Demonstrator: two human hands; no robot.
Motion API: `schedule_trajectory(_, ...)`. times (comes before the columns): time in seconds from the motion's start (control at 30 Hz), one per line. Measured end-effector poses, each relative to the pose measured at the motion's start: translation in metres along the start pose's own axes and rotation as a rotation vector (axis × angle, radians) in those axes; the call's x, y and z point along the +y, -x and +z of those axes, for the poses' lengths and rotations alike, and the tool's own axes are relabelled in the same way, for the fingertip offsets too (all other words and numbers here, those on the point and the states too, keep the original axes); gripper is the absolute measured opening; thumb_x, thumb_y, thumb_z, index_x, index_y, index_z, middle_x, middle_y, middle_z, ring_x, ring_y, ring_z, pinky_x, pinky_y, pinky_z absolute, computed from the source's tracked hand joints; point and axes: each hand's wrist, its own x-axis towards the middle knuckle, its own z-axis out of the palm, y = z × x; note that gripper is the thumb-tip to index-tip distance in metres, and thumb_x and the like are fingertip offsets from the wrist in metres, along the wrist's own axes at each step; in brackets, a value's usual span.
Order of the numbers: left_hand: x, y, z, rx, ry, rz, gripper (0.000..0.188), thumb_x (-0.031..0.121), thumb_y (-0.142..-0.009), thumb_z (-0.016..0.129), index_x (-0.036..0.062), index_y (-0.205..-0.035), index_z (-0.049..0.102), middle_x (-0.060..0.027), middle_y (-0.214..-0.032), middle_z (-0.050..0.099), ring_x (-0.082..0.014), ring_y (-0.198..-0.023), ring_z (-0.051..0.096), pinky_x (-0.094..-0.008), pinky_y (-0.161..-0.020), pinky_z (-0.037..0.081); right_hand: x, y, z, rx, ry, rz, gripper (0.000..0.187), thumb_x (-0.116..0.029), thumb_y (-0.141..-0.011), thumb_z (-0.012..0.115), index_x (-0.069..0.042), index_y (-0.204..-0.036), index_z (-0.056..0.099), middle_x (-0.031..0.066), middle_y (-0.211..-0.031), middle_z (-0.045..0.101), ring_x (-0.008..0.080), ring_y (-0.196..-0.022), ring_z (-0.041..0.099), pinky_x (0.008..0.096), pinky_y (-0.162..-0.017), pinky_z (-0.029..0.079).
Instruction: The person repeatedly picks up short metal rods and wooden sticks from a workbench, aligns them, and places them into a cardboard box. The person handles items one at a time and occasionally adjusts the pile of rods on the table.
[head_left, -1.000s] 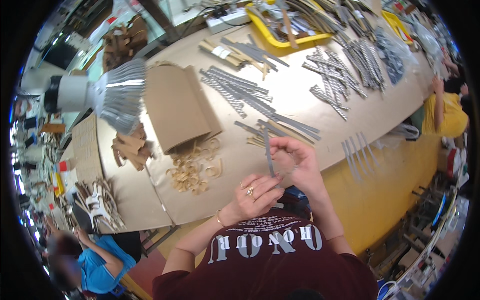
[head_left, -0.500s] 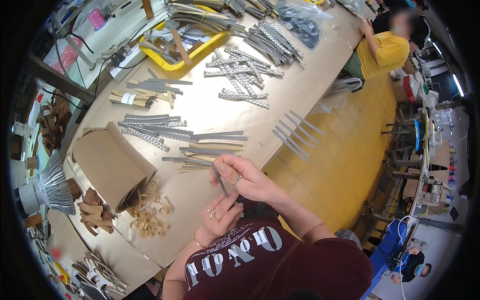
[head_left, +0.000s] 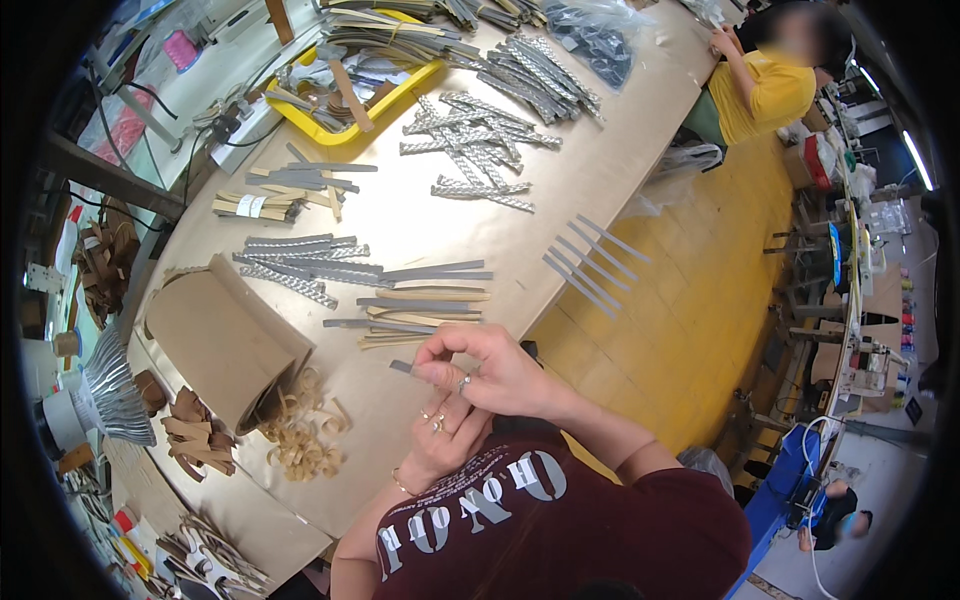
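My right hand is closed in a pinch on a short grey strip, whose flat end sticks out to the left past my fingertips. Just below it, my left hand, with rings on its fingers, is curled and touches the right hand; its fingertips are partly covered, so what they hold is hidden. On the table beyond my hands lies a row of grey and beige strips. Behind that row is a bunch of grey and braided silvery strips.
Several grey strips overhang the table's right edge. A rolled brown sheet and beige curled strips lie left. Farther off are braided pieces, a yellow tray and a plastic bag. A person in yellow stands far right.
My right hand has dropped slightly and turned, closer over the left hand. The grey strip, which ran down between both hands, now points out to the left.
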Motion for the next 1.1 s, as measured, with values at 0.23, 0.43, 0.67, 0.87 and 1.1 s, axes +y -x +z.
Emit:
schedule_trajectory(0.23,-0.006,0.025,0.01,-0.131,-0.009,-0.244,0.038,0.003,-0.08,0.075,0.0031,-0.118,0.066,-0.0275,-0.143,0.047,-0.0367,-0.109,0.064,-0.0407,-0.087,0.053,0.008,0.006,-0.127,0.41,0.611,0.302,0.015,-0.015,-0.098,0.057,-0.002,-0.106,0.061,0.0135,-0.087,0.067,0.0233,-0.079,0.064,0.0358,-0.076,0.051)
schedule_trajectory(0.43,-0.016,0.039,0.015,-0.223,-0.099,-0.316,0.043,0.007,-0.084,0.072,0.0047,-0.126,0.062,-0.0288,-0.149,0.039,-0.0396,-0.115,0.057,-0.0431,-0.093,0.047,0.049,0.01,-0.215,0.56,1.015,0.582,0.026,-0.028,-0.094,0.064,-0.002,-0.094,0.069,0.0166,-0.082,0.069,0.0306,-0.08,0.066,0.0397,-0.076,0.05)
schedule_trajectory(0.67,-0.014,0.03,0.011,-0.282,-0.11,-0.356,0.04,0.012,-0.086,0.069,0.0047,-0.125,0.062,-0.0271,-0.149,0.04,-0.0363,-0.123,0.054,-0.0427,-0.097,0.045,0.066,-0.007,-0.239,0.522,1.057,0.778,0.047,-0.047,-0.086,0.072,0.0,-0.084,0.071,0.0126,-0.077,0.07,0.0199,-0.073,0.066,0.0364,-0.07,0.05)
schedule_trajectory(0.87,-0.016,0.029,0.008,-0.305,-0.104,-0.324,0.038,0.013,-0.089,0.066,0.0045,-0.125,0.06,-0.0213,-0.148,0.043,-0.0322,-0.131,0.049,-0.0417,-0.102,0.041,0.057,-0.012,-0.237,0.663,1.227,1.053,0.063,-0.067,-0.076,0.073,-0.005,-0.088,0.073,0.015,-0.09,0.074,0.0327,-0.086,0.07,0.0427,-0.078,0.053)
schedule_trajectory(1.1,-0.017,0.034,0.012,-0.286,-0.106,-0.317,0.037,0.015,-0.091,0.064,0.0046,-0.126,0.059,-0.0192,-0.144,0.048,-0.0317,-0.133,0.047,-0.042,-0.104,0.04,0.083,-0.012,-0.165,1.063,1.715,0.053,0.042,-0.046,-0.088,0.07,-0.005,-0.096,0.068,0.0129,-0.085,0.069,0.0328,-0.081,0.066,0.0423,-0.076,0.051)
